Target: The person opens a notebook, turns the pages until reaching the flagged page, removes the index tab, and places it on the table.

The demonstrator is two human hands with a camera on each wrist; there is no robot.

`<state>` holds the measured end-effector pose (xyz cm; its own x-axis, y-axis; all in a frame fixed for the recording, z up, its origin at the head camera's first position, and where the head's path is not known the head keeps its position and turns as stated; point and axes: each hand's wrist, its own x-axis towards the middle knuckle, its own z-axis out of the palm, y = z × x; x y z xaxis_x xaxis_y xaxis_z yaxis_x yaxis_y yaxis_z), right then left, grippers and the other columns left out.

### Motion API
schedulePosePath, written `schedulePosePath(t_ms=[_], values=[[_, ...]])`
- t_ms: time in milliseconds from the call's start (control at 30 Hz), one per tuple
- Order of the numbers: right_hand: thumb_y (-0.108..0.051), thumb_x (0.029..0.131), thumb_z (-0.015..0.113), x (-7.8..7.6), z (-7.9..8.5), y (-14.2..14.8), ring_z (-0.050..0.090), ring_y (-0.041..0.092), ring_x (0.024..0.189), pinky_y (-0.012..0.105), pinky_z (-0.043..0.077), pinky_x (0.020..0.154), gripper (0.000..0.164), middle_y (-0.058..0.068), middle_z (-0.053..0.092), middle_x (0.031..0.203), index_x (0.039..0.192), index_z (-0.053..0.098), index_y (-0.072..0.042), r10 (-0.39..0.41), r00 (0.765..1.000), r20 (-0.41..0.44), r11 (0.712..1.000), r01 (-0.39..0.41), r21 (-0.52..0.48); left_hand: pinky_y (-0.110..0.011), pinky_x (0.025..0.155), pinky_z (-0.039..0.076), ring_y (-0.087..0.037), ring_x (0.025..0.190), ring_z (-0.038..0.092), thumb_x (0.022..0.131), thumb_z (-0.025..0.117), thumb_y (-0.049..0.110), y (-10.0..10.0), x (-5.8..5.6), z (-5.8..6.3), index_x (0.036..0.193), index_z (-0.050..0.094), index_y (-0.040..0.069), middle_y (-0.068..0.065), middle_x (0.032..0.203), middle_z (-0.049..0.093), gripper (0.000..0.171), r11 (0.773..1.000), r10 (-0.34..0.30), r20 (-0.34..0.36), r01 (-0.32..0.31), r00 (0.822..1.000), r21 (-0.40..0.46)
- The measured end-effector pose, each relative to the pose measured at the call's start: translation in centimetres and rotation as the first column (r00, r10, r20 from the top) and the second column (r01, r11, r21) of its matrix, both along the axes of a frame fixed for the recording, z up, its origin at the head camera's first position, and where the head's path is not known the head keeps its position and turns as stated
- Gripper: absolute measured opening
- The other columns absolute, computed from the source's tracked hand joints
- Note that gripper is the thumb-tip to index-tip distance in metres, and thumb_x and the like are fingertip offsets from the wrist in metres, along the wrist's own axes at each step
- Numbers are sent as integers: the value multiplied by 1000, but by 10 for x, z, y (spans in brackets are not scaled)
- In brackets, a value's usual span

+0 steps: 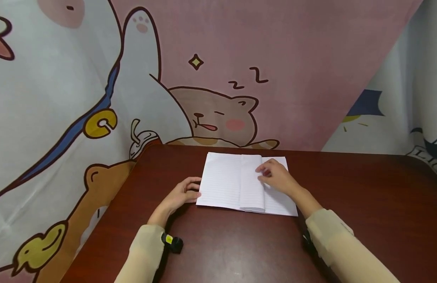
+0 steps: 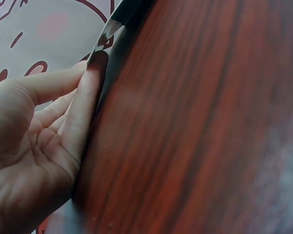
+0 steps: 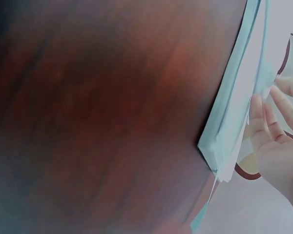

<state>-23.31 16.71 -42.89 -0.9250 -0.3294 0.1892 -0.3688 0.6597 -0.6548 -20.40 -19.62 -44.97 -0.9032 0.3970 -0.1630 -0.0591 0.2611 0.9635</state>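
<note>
Notebook (image 1: 220, 181), one, lined, lying open on the red-brown table (image 1: 363, 220), between our two hands.

Leaf (image 1: 251, 184), part of the above: raised and curled over near the middle, perhaps more than one sheet, its bend standing over part of the right-hand page.

Left hand (image 1: 183, 193): at the notebook's left edge, thumb over and a finger beneath, a light pinch on the border as we read it.

Right hand (image 1: 279, 177): partly open, fingers loosely bent, thumb parted from them, tips at the leaf; we see no grip on it.

Handling notes, our judgement: the step in hand is steering this leaf; which way it is meant to turn we cannot tell. We do best to let the left hand anchor the border without lifting it, to meet the paper with soft fingertips, and to check that only the wanted sheets move together. One slow, even arc serves us, since a sharp pull could crease or tear the leaf at the fold
</note>
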Motion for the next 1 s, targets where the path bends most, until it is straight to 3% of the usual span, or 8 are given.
schedulePosePath(t_ms=[267,633,1000], values=[[6,81,60,4,2,-6,63,30,97,41,55,85,33,22,56,115,111,71,4,20,1000,-1,1000,-20,-20,-30,87,56,-10,95,64,96,62,5,-1,1,1,147,40,4,-24,128,58,56,1000,7,6,-7,1000,-5],[-1,85,71,0,1,-13,66,34,98,45,56,89,31,22,58,113,115,66,4,-6,1000,-5,1000,6,-6,-30,86,57,-10,95,64,96,62,5,2,2,3,147,40,4,-24,128,59,56,1000,5,1,-5,1000,-1],[-12,86,76,2,-5,-25,62,25,87,32,49,76,17,15,60,98,97,68,-2,-60,998,-10,998,60,21,-30,85,57,-10,94,65,95,62,4,2,0,-3,147,41,4,-22,125,59,56,1000,17,23,-17,1000,8]])
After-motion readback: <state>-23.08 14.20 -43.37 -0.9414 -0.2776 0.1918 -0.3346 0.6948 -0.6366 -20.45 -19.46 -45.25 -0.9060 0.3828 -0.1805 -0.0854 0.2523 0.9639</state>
